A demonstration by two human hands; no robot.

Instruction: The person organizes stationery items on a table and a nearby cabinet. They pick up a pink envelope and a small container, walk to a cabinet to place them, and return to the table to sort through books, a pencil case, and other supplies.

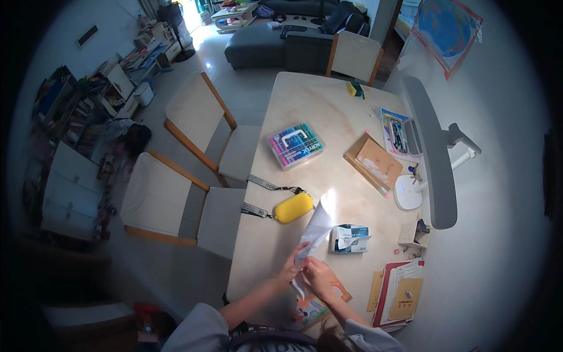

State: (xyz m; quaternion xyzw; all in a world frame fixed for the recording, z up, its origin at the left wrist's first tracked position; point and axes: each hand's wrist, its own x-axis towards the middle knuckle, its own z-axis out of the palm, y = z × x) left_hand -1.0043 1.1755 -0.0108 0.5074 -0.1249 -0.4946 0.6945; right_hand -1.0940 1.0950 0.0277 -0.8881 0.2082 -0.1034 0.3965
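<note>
Both hands hold a rolled or folded sheet of white paper (317, 226) over the near part of the table. My left hand (292, 266) grips it from the left side. Close beside it, my right hand (317, 275) pinches the paper's lower right edge. The sheet's upper end points away from me towards the lamp-lit part of the table, and its lower tip hangs below my hands. Underneath lies a colourful illustrated book or board (314, 310), partly covered by my hands and arms. A yellow zip case (294, 208) with a printed lanyard lies just left of the paper.
Right of the paper stands a tissue box (350, 239). Farther off are a clear case of acrylic markers (296, 145), brown notebooks (374, 163) and a pencil case (399, 137). A desk lamp (433, 154) overhangs the right edge; folders (398, 295) lie nearer. Chairs (220, 224) line the left.
</note>
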